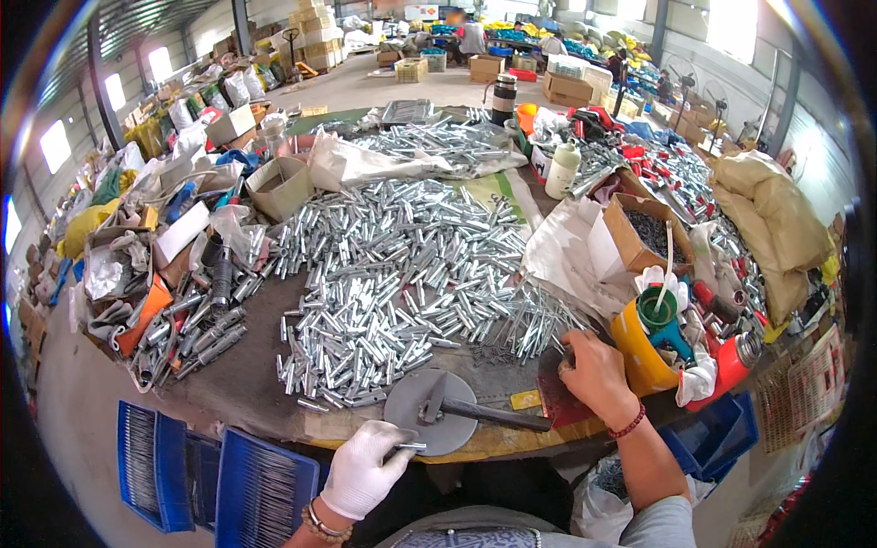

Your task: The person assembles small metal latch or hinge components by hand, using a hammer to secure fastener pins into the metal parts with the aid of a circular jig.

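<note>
My left hand (367, 468), in a white glove, pinches a short silver metal tube (411, 447) at the near edge of the table. Just beyond it lies a round grey metal disc (416, 427), and a hammer (484, 414) rests on that, its dark handle pointing right. My bare right hand (598, 376) is over a dark red pad (565, 402), fingers curled near a heap of thin metal pins (525, 331). Whether those fingers hold a pin cannot be made out. A large pile of silver tubes (393, 265) spreads across the middle of the table.
Right of my hand stand a yellow container (639, 347), a red bottle (726, 365) and a cardboard box (639, 228) of dark small parts. Blue trays (265, 493) of metal rods sit below the left edge. Tools and boxes crowd the left side; people work far back.
</note>
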`<state>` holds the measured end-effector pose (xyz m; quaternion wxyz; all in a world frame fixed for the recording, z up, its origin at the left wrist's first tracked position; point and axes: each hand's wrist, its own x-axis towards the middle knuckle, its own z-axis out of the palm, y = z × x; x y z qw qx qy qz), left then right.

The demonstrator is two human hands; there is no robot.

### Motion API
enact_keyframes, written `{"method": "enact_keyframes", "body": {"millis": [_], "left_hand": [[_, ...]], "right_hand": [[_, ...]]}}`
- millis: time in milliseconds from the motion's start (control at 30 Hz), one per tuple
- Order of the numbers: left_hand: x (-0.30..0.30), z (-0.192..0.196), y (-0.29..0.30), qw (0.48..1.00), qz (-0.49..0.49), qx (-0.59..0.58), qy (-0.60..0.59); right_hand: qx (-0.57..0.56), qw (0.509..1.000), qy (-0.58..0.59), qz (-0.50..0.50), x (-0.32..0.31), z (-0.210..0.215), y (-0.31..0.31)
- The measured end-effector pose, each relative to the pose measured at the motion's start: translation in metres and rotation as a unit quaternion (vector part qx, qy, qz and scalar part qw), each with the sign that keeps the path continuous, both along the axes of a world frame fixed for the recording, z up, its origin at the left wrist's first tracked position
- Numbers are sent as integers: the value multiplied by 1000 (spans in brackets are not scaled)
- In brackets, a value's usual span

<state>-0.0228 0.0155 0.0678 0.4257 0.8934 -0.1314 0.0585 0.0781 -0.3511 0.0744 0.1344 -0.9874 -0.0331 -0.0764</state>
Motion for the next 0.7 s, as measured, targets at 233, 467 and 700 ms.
{"method": "enact_keyframes", "body": {"millis": [233,467,700], "left_hand": [[1,5,-7,996,5,85,-32],[9,5,-4,985,-33,124,-117],[4,-1,-9,991,-12,101,-83]], "right_hand": [[-26,1000,3,17,12,-7,-1],[131,977,-108,127,0,20,32],[297,921,-33,249,-30,0,74]]}}
